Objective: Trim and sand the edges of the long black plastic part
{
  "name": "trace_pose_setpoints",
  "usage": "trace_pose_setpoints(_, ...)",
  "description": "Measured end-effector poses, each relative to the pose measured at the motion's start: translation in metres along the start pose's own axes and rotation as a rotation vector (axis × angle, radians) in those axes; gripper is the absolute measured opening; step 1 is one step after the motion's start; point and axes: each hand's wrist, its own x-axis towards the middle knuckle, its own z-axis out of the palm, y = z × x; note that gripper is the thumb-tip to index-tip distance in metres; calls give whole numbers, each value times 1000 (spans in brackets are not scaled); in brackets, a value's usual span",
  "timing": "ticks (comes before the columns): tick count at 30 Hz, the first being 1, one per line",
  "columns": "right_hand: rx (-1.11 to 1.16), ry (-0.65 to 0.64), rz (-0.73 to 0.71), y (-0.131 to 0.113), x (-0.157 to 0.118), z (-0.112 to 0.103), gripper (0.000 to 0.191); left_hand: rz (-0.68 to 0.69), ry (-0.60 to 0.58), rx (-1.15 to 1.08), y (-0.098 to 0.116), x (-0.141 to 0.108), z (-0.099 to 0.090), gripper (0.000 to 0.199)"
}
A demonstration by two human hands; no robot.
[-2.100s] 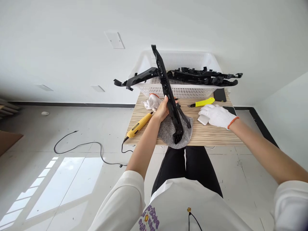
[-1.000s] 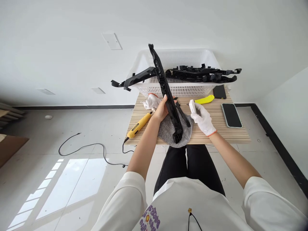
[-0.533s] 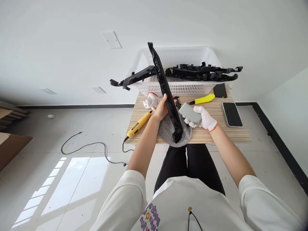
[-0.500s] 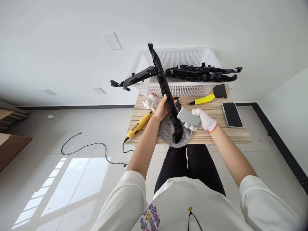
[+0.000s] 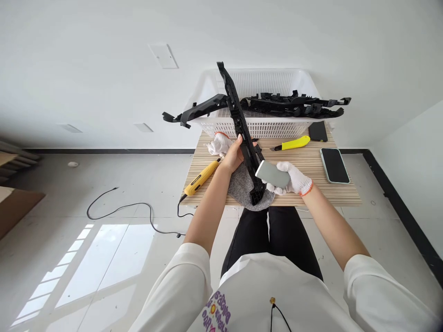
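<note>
A long black plastic trim part (image 5: 238,117) stands tilted over the table, its lower end above a grey cloth (image 5: 238,186). My bare left hand (image 5: 235,157) is closed around its middle. In my right hand (image 5: 292,177), which wears a white glove with an orange cuff, is a flat grey-green block with a pale edge (image 5: 273,174). That block is close to the trim part's lower section; I cannot tell whether they touch. A crumpled white glove (image 5: 218,145) lies just beyond my left hand.
Several more black trim parts (image 5: 294,105) lie across a white plastic basket (image 5: 270,127), ends overhanging its rim. On the striped table (image 5: 304,196) are a yellow utility knife (image 5: 294,143), a phone (image 5: 335,165), a dark flat item (image 5: 317,132) and a yellow corded tool (image 5: 201,177).
The view has shifted slightly. Both hands keep their holds, and the grey-green block has tilted a little, staying beside the trim part's lower section.
</note>
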Motion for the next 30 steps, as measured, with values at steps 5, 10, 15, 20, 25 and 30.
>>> trace_pose_setpoints(5,-634,519,-321,18,-42,36,49,-2,-42,-30,3,-2,3,45)
trace_pose_setpoints(10,-1557,544,-457,66,-45,67,55,-14,-71,-51,4,-1,5,41)
trace_pose_setpoints(15,-1545,1029,-307,112,-26,71,57,-26,-60,-52,5,-4,7,40)
trace_pose_setpoints(20,-1526,1084,-255,132,-22,73,64,-36,-55,-48,6,-5,8,39)
trace_pose_setpoints(25,-1532,1015,-429,130,-15,78,60,-14,-87,-24,4,-3,5,43)
trace_pose_setpoints(30,-1628,1060,-1000,120,-2,79,76,-46,-40,-5,4,-4,5,45)
